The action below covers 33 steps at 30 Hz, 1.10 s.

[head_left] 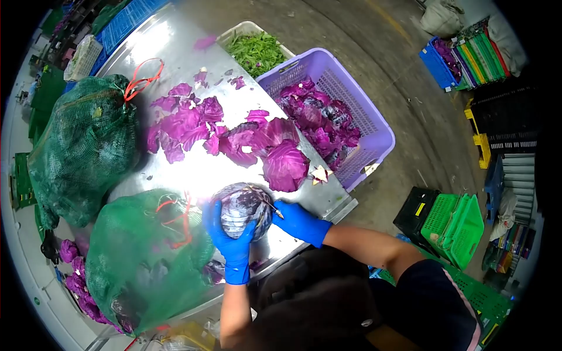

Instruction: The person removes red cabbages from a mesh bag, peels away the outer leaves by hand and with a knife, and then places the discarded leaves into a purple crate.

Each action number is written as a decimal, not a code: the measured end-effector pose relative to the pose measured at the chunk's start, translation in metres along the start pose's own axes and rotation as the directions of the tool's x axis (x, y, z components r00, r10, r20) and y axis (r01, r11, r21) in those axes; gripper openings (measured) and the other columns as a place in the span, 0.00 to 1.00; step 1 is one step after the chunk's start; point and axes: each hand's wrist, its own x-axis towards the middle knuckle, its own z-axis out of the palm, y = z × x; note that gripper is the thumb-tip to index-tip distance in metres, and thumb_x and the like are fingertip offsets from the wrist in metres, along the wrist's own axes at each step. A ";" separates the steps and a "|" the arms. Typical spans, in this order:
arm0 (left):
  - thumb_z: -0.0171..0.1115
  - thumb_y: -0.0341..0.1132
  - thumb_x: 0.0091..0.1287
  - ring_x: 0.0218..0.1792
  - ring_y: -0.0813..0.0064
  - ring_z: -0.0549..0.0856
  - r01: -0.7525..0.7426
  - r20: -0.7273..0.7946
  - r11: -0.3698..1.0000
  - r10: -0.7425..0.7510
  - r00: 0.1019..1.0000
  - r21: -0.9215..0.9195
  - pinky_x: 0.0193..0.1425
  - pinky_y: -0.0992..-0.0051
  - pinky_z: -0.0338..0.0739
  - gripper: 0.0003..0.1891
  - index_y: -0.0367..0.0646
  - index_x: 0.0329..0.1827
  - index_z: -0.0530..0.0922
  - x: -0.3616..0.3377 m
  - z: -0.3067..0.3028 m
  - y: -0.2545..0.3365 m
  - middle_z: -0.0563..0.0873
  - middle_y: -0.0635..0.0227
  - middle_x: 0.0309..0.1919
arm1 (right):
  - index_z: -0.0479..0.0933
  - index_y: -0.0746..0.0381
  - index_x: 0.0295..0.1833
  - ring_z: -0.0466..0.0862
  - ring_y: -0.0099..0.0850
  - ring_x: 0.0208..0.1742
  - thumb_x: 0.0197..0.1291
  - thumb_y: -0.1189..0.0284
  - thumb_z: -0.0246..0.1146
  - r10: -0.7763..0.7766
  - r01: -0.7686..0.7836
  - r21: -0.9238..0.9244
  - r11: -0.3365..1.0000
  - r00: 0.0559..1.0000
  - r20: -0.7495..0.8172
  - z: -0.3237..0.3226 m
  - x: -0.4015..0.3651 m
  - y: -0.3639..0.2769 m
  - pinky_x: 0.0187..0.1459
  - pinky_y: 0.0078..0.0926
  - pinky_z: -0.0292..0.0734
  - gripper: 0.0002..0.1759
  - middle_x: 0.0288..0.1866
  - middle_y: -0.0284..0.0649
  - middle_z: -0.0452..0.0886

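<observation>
On the metal table lies a whole red cabbage (239, 212) with a dull, pale purple outside. My left hand (233, 241), in a blue glove, grips its left and near sides with the thumb apart from the fingers. At the cabbage's right side, my blue-gloved right hand (300, 223) is closed on a slim tool (277, 212) that looks like a small knife. The tool lies against the cabbage; its far end is hard to make out. Just beyond are a bright purple cabbage head (285, 167) and many loose purple leaves (186, 124).
A purple crate (383, 137) of cabbage leaves stands against the table's (342, 205) far right edge, beside a pale bin (246, 27) of green leaves. Green mesh sacks (88, 146) take up the left side. Green crates (453, 231) stand on the floor at right.
</observation>
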 end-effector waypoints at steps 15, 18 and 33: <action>0.80 0.40 0.51 0.74 0.54 0.63 0.058 0.010 0.997 -0.057 0.998 -0.044 0.78 0.56 0.56 0.44 0.41 0.72 0.69 0.008 -0.004 -0.015 0.67 0.53 0.72 | 0.75 0.70 0.43 0.83 0.59 0.41 0.62 0.66 0.59 0.075 -0.070 -0.067 0.995 0.994 0.075 0.006 0.014 -0.005 0.40 0.51 0.77 0.16 0.38 0.62 0.82; 0.79 0.37 0.51 0.72 0.57 0.66 0.020 -0.020 0.996 -0.018 1.000 0.090 0.77 0.59 0.58 0.42 0.41 0.71 0.69 0.011 0.003 -0.012 0.69 0.56 0.69 | 0.76 0.71 0.45 0.84 0.59 0.41 0.62 0.67 0.58 0.117 -0.097 -0.150 0.984 0.985 0.129 0.001 0.027 0.002 0.42 0.52 0.78 0.16 0.38 0.63 0.82; 0.78 0.33 0.52 0.73 0.60 0.64 0.154 -0.087 0.936 -0.191 0.978 -0.317 0.79 0.60 0.54 0.46 0.39 0.74 0.62 -0.068 -0.046 -0.037 0.67 0.57 0.71 | 0.46 0.43 0.82 0.85 0.36 0.29 0.62 0.73 0.55 0.156 -0.229 0.098 0.968 0.864 0.479 -0.024 0.007 -0.064 0.31 0.34 0.82 0.45 0.51 0.51 0.83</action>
